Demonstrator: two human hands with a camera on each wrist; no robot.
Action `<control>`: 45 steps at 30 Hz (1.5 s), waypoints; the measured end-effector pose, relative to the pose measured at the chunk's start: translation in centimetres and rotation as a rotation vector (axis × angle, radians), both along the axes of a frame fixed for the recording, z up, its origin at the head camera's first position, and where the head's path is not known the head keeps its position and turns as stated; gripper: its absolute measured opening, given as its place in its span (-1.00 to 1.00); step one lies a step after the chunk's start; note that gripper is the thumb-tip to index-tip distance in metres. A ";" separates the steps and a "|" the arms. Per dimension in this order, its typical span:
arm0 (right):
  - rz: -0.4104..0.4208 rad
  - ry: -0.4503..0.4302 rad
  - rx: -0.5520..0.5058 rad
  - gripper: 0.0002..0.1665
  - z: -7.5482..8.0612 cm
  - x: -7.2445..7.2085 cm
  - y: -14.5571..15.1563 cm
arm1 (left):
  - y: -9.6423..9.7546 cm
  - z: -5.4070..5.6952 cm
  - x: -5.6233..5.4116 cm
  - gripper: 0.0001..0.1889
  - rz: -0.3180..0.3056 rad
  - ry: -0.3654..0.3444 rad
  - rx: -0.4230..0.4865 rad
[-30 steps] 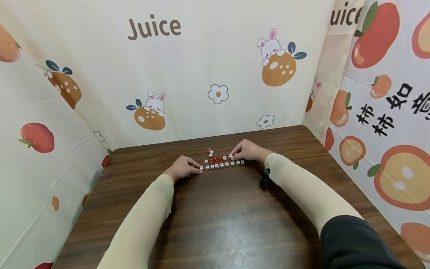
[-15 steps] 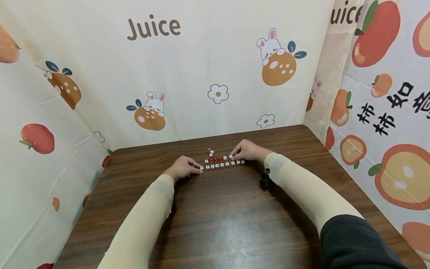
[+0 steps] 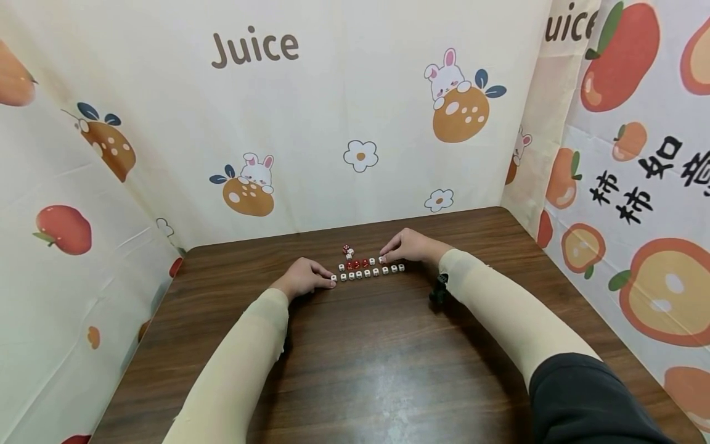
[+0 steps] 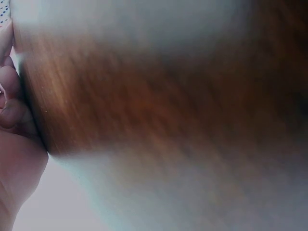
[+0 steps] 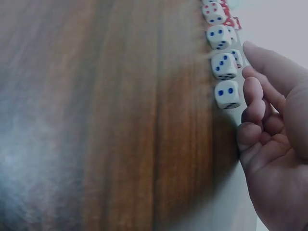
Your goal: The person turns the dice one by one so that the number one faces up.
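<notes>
In the head view, my left hand (image 3: 304, 276) lies at the left end of a front row of small white dice (image 3: 359, 274). Thumb and finger pinch the end white die (image 3: 333, 278). My right hand (image 3: 413, 246) is by the right end of a second row, its thumb and forefinger at a white die (image 3: 381, 259). That second row mixes white dice with red dice (image 3: 357, 264). The right wrist view shows the right hand's other fingers curled beside white dice (image 5: 224, 66) with blue pips. At the left wrist view's edge, the left fingers touch a partly cut-off die (image 4: 5, 9).
Behind the rows sits a small cluster with a red die (image 3: 346, 248) and white dice (image 3: 350, 251). Everything stands on a brown wooden table (image 3: 355, 357). Printed cloth walls (image 3: 333, 111) enclose its back and sides.
The right hand has shifted very slightly up and its fingertips uncover a bit more of the die. The left hand and the dice rows stay essentially where they were.
</notes>
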State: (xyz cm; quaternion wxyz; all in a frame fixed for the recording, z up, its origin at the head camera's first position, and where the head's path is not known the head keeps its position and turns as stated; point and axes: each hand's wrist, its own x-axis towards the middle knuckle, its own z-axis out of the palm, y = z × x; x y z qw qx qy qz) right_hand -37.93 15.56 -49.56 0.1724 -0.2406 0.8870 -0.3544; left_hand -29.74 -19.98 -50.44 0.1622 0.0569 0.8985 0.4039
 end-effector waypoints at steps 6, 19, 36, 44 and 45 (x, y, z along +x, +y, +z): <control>-0.039 0.003 -0.003 -0.71 0.5 -0.2 -0.4 | 0.0 -0.1 -0.1 -0.79 -0.004 0.001 -0.004; -0.093 0.052 -0.010 -0.64 0.7 -0.7 -4.9 | 0.2 0.1 0.3 -0.77 0.001 0.004 -0.018; -0.222 0.031 0.019 -0.60 0.2 0.0 -9.5 | 0.1 0.1 0.0 -0.77 -0.011 -0.003 -0.025; -0.206 0.067 0.042 -0.69 -0.4 -0.7 -9.5 | 0.1 0.1 -0.1 -0.77 -0.011 0.001 -0.031; -0.208 0.062 0.044 -0.70 -0.1 -0.4 -9.5 | 0.0 0.1 -0.1 -0.78 -0.009 0.000 -0.031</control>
